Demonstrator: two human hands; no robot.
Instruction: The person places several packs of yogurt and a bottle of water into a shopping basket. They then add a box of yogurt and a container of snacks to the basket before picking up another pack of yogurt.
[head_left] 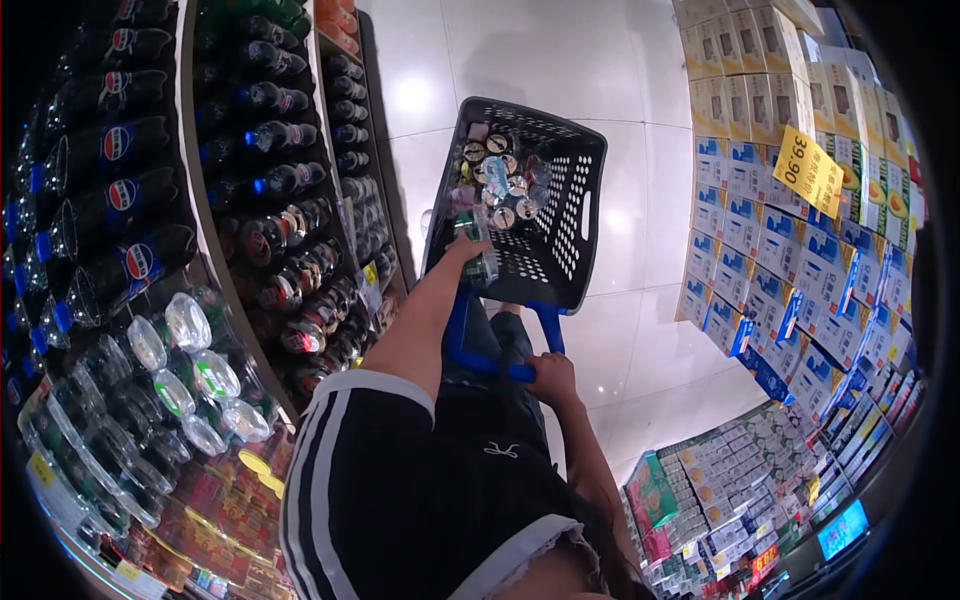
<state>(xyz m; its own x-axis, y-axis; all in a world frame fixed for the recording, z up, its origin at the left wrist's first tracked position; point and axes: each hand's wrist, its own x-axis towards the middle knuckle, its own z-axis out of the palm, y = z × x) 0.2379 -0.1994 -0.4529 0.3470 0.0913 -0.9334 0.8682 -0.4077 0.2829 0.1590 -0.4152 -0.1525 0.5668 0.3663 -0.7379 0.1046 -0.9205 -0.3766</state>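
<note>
My left hand [466, 250] reaches into a black shopping basket [570, 190] with its fingers closed around a clear plastic bottle [489, 266] that shows some green. The hand covers part of the bottle, near the basket's left wall. Several round-topped cans [503, 217] and clear-wrapped items [496, 178] lie at the far end of the basket. My right hand [552, 380] is wrapped round the blue handle [475, 362] at the basket's near side.
Shelves of cola bottles [118, 142] and smaller dark bottles [285, 100] line the left. Wrapped clear bottles [200, 375] stand lower left. Stacked cartons [755, 235] with a yellow price sign [808, 172] rise on the right. Tiled floor [640, 220] runs between.
</note>
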